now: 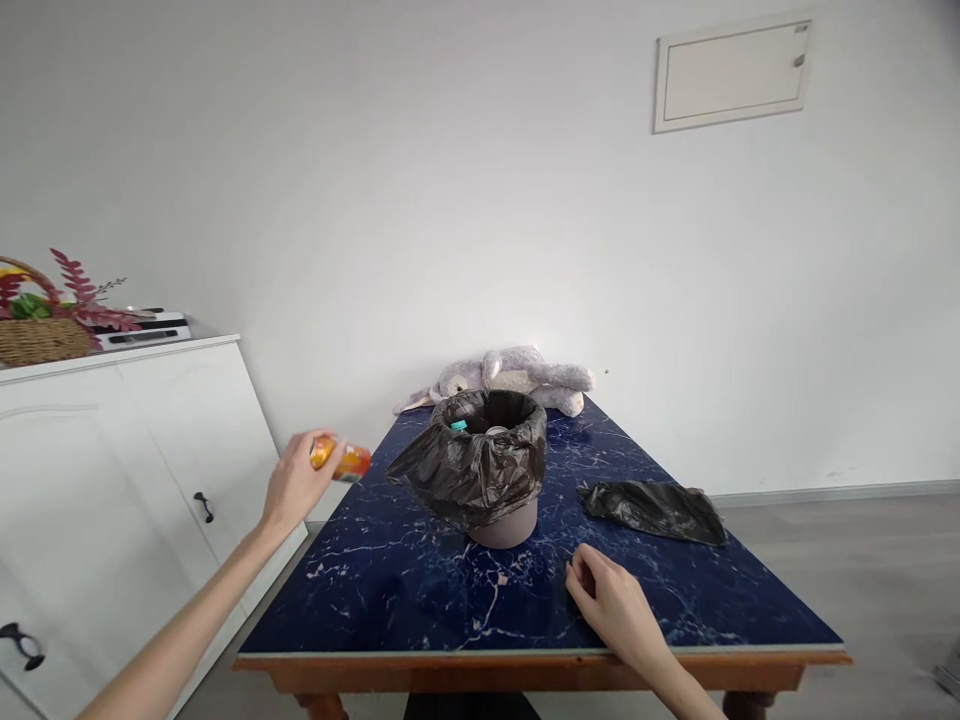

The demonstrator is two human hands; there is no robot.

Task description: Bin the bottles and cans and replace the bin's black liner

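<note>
Fingers of the left hand (295, 487) wrap an orange can (343, 459), at nine o'clock from the bag-lined bin (487, 470); a firm, level grip seems wise. Right hand (611, 600) rests curled on the table (390, 590) at five o'clock.

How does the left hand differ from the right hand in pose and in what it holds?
The left hand is raised in the air, beside the left edge of the table; the right hand rests on the table. The left hand grips an orange can; the right hand holds nothing, its fingers curled. Both are bare, with bare forearms.
</note>
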